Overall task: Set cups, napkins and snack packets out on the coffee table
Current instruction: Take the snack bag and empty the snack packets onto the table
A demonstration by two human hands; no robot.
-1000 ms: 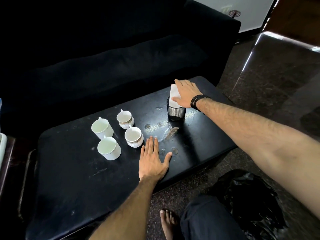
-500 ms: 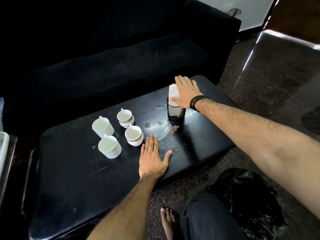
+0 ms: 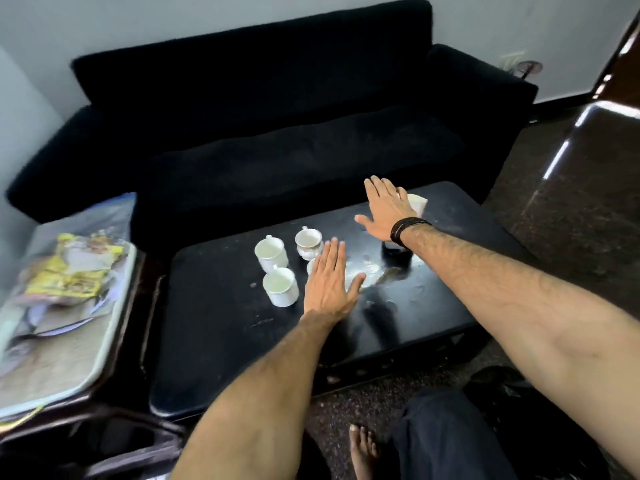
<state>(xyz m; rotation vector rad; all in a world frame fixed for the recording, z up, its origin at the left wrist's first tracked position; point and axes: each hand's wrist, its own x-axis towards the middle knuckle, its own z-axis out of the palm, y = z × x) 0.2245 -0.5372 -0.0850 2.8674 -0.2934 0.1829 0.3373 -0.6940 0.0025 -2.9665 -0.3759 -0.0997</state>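
Note:
Several white cups stand together on the black coffee table (image 3: 225, 341): a plain cup (image 3: 271, 252), another plain cup (image 3: 280, 286) in front of it, a patterned cup (image 3: 308, 241), and one mostly hidden behind my left hand (image 3: 328, 284). That hand is flat with fingers spread, just right of the cups. My right hand (image 3: 387, 209) hovers open above the black mesh holder (image 3: 394, 252), hiding most of it. White napkins (image 3: 417, 203) poke out behind that hand. Yellow snack packets (image 3: 74, 271) lie on a tray at the left.
A light tray (image 3: 62, 358) holding the packets and other wrappers sits on a side table left of the coffee table. A black sofa (image 3: 277, 140) runs behind. My bare foot (image 3: 362, 452) and dark trouser leg (image 3: 450, 441) are on the speckled floor in front.
My view has lifted and swung left, bringing the tray of packets into sight. My right hand has risen off the napkins with fingers spread. My left hand has lifted and moved forward beside the cups.

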